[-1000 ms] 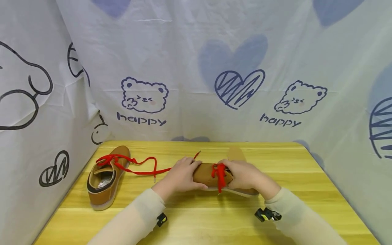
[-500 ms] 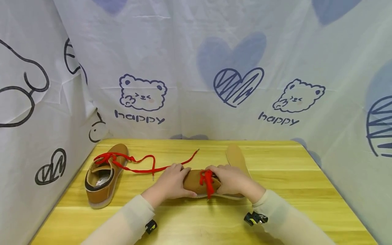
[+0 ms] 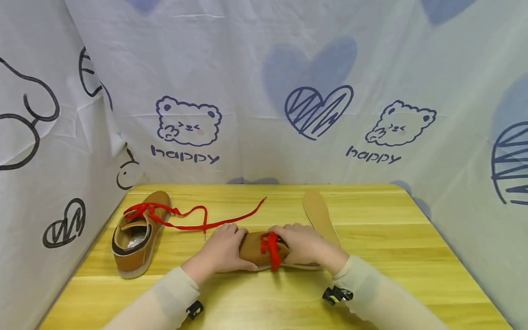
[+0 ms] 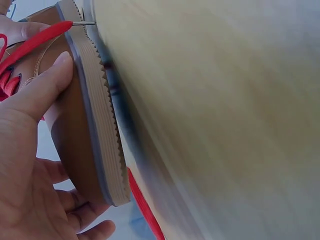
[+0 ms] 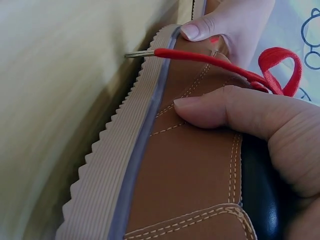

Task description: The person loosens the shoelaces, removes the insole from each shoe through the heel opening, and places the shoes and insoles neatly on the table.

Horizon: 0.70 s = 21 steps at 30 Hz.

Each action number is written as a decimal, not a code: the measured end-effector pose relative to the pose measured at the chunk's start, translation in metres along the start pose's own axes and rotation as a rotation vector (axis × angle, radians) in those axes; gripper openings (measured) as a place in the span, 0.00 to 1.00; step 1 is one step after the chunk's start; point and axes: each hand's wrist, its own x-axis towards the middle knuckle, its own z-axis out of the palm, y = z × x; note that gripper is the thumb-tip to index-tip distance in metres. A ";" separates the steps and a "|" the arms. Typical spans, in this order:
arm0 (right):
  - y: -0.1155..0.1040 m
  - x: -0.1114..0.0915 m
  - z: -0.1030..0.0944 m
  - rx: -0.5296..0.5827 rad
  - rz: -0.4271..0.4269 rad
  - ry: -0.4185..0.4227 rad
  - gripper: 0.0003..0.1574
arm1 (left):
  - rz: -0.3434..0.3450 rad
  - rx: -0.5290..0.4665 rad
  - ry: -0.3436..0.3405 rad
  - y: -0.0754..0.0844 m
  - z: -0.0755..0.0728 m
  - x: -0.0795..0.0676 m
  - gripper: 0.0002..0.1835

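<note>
A brown leather shoe [image 3: 251, 250] with a pale ridged sole lies crosswise on the table, toe to the left. My left hand [image 3: 222, 251] grips its toe; in the left wrist view the thumb lies along the side and the other fingers wrap the front. My right hand [image 3: 303, 246] holds the shoe at its middle, thumb pressed on the stitched side [image 5: 185, 170], near the dark collar. Between the hands, a red shoelace [image 3: 271, 250] is looped at the top, and one metal-tipped end hangs down over the side. The heel is hidden behind my right hand.
A second brown shoe [image 3: 132, 263] stands at the table's left, toe pointing away. Its long red lace [image 3: 181, 227] trails rightward behind my left hand. A tan insole [image 3: 318, 213] lies at the back, behind my right hand. A printed white curtain [image 3: 255, 137] encloses the table.
Both hands and the gripped shoe have shifted left and slightly nearer. More of the insole and of the trailing red lace now shows. The second shoe stays put; the head view has tilted slightly.
</note>
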 end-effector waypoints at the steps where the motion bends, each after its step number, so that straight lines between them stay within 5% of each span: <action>1: -0.001 0.001 0.001 0.001 0.001 -0.005 0.49 | -0.001 0.004 -0.001 -0.001 0.000 -0.002 0.50; 11: -0.005 0.002 0.007 0.020 0.000 -0.044 0.52 | -0.032 0.009 -0.013 0.000 0.001 -0.009 0.50; 21: 0.005 -0.003 -0.005 0.157 -0.055 -0.126 0.63 | -0.061 0.001 -0.023 0.002 0.003 -0.012 0.51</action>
